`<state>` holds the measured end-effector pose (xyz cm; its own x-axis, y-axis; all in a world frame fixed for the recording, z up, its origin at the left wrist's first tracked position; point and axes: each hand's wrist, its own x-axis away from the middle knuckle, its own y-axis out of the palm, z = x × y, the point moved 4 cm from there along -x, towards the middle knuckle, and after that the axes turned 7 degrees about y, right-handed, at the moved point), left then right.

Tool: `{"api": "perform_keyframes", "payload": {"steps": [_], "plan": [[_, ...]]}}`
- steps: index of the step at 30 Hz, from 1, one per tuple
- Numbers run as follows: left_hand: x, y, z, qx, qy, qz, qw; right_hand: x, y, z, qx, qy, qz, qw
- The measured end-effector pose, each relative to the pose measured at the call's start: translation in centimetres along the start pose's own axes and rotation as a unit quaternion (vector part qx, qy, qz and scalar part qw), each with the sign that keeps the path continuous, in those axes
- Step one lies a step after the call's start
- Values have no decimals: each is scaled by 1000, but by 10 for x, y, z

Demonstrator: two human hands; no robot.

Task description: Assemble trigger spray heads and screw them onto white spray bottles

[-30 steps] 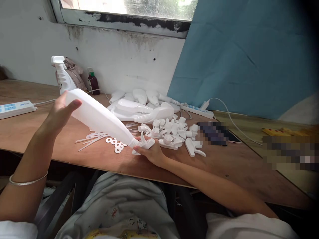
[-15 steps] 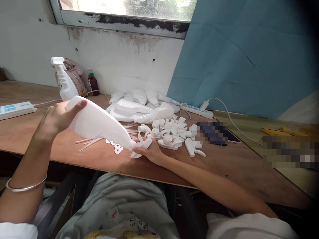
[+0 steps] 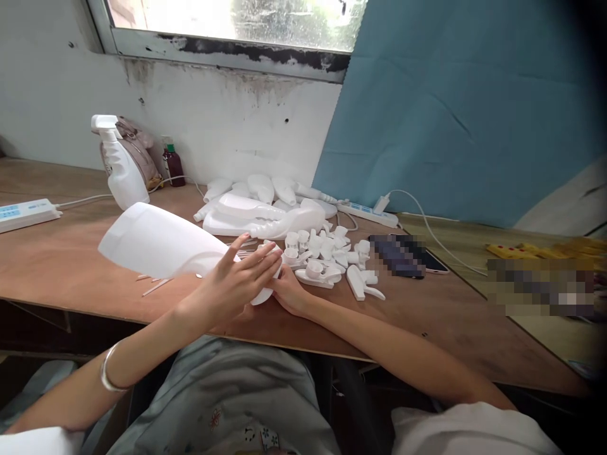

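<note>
A white plastic spray bottle (image 3: 154,243) lies tilted in the air above the table front, its base up to the left and its neck down to the right. My left hand (image 3: 232,278) is laid over the neck end, fingers long and pressed around the trigger head (image 3: 262,296). Tucked behind that head, my right hand (image 3: 290,291) grips it; its fingertips are partly hidden. Just right of my hands is a heap of loose white trigger heads (image 3: 327,246). Several thin white tubes (image 3: 156,286) show beneath the bottle.
White bottles (image 3: 270,212) are piled behind my hands. One bottle with a trigger head (image 3: 124,174) stands upright at the back left, near a bag (image 3: 142,148) and a brown bottle (image 3: 174,165). Power strips (image 3: 28,213) and phones (image 3: 403,254) also lie on the table (image 3: 403,316).
My left hand has left the bottle's base and moved right to the neck and trigger head. The bottle's base has dropped a little to the left. My right hand stays at the trigger head.
</note>
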<state>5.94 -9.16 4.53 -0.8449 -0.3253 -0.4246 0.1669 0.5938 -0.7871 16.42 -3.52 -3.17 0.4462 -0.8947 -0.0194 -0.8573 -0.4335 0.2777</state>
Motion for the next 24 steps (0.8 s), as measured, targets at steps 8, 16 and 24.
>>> {"api": "perform_keyframes", "payload": {"steps": [8, 16, 24], "plan": [[-5, -5, -17, -68, -32, 44, 996, 5, 7, -3, -8, -62, -77, 995], [19, -55, -93, -102, -247, 234, 935, 16, 15, -15, 78, -71, -120, 987], [43, -67, -153, 65, -332, 389, 857, 13, 15, -15, 94, -41, -102, 989]]}}
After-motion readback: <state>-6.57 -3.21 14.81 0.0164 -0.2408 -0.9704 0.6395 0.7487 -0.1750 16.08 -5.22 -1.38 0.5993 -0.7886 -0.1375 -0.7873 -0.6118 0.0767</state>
